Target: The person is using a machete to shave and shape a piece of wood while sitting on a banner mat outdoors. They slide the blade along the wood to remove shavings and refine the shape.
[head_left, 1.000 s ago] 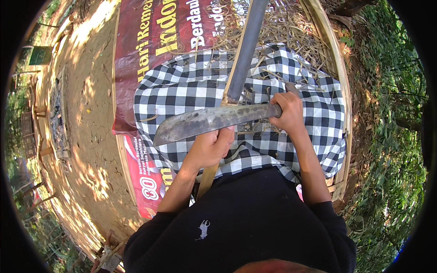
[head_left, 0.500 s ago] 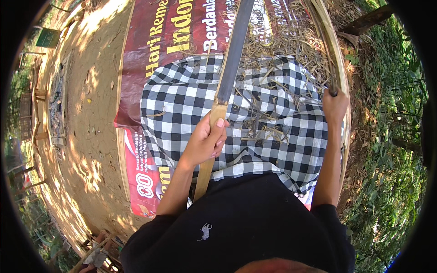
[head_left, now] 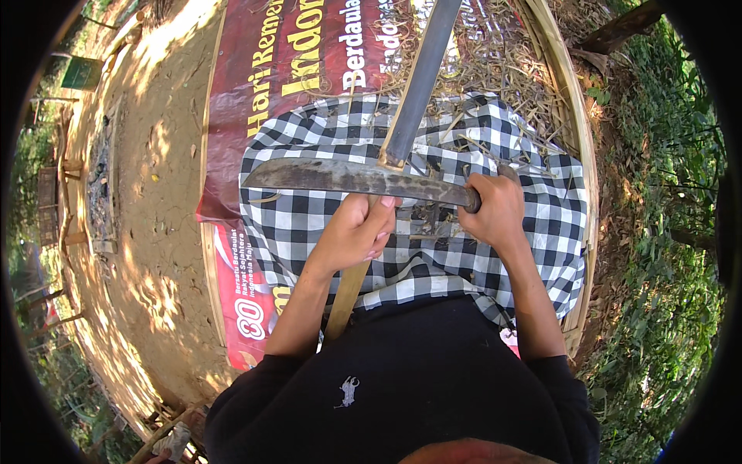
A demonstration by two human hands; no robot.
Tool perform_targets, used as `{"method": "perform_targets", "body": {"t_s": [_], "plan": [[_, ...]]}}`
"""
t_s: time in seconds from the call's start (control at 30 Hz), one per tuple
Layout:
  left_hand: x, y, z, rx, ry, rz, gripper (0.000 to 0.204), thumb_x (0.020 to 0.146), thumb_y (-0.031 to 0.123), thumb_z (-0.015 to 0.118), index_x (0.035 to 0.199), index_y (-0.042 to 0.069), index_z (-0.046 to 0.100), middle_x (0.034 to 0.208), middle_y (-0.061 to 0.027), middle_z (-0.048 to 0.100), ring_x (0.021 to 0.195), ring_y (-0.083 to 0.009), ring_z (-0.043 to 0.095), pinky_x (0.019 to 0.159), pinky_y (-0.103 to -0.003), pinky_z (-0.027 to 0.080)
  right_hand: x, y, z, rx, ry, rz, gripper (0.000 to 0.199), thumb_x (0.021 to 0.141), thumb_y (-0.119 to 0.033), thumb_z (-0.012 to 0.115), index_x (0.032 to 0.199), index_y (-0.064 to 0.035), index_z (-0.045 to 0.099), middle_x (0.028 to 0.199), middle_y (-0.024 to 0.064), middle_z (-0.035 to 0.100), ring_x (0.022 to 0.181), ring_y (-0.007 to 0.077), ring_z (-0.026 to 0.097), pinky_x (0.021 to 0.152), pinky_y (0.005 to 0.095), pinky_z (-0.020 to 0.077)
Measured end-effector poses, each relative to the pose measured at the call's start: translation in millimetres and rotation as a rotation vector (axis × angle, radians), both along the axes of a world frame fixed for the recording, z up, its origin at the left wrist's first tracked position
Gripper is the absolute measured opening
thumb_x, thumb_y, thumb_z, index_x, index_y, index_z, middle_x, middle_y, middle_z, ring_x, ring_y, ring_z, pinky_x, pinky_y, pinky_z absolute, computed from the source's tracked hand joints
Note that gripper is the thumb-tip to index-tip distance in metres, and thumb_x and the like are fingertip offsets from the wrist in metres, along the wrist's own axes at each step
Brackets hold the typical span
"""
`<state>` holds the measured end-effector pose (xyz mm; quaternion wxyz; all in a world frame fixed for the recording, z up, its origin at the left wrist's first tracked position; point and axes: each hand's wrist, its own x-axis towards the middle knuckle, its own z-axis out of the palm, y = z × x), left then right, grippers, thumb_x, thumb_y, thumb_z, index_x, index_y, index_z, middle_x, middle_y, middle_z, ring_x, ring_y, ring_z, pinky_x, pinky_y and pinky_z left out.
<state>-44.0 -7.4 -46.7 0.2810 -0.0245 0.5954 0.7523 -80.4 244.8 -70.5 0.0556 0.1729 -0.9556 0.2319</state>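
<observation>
My left hand (head_left: pixel 358 234) is closed round the pale, stripped stretch of a long bamboo strip (head_left: pixel 423 85). The strip runs from beside my body up past the top of the view, and its far stretch still has dark bark. In my right hand (head_left: pixel 495 210) is the handle of a machete (head_left: pixel 332 178). Its long, stained blade points left and lies across the strip, just above my left fingers, near where the dark bark starts. Under both hands, a black-and-white checked cloth (head_left: pixel 301 224) covers my lap, with thin shavings (head_left: pixel 479 143) scattered over it.
I sit on a platform spread with a red printed banner (head_left: pixel 232 155), edged by pale bamboo slats (head_left: pixel 568 100) at right. More shavings lie toward the far end. Bare earth (head_left: pixel 166 209) stretches to the left; green plants (head_left: pixel 665 155) grow at the right.
My right hand has swung the machete in from the far right edge, bringing its blade across the strip. The strip's far end has tilted slightly right; my left hand keeps its hold.
</observation>
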Motion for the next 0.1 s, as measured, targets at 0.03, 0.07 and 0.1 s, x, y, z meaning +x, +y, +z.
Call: {"method": "perform_targets", "body": {"t_s": [0.03, 0.07, 0.1], "plan": [[0.3, -0.1, -0.5, 0.007, -0.002, 0.000, 0.042, 0.108, 0.036, 0.044, 0.102, -0.004, 0.053, 0.059, 0.0025, 0.043, 0.042, -0.0041, 0.039, 0.038, -0.023, 0.035, -0.3, 0.3, 0.8, -0.004, -0.007, 0.002, 0.022, 0.060, -0.019, 0.075, 0.074, -0.0066, 0.063, 0.064, 0.0096, 0.064, 0.063, 0.0345, 0.062, 0.069, 0.0466, 0.0476], [0.4, 0.9, -0.6, 0.025, -0.004, -0.003, 0.043, 0.108, 0.037, 0.044, 0.103, -0.004, 0.054, 0.059, 0.0026, 0.043, 0.042, -0.0040, 0.039, 0.038, -0.023, 0.035, -0.4, 0.6, 1.9, -0.009, -0.014, 0.003, 0.023, 0.060, -0.021, 0.076, 0.074, -0.0070, 0.064, 0.066, 0.0085, 0.065, 0.062, 0.0341, 0.062, 0.071, 0.0477, 0.0480], [1.2, 3.4, -0.5, 0.044, -0.008, -0.004, 0.043, 0.108, 0.038, 0.045, 0.103, -0.004, 0.055, 0.059, 0.0028, 0.043, 0.042, -0.0040, 0.039, 0.038, -0.023, 0.036, -0.3, 0.2, 2.1, -0.006, -0.015, 0.008, 0.023, 0.060, -0.021, 0.076, 0.074, -0.0070, 0.064, 0.066, 0.0085, 0.065, 0.062, 0.0341, 0.062, 0.071, 0.0477, 0.0480]]}}
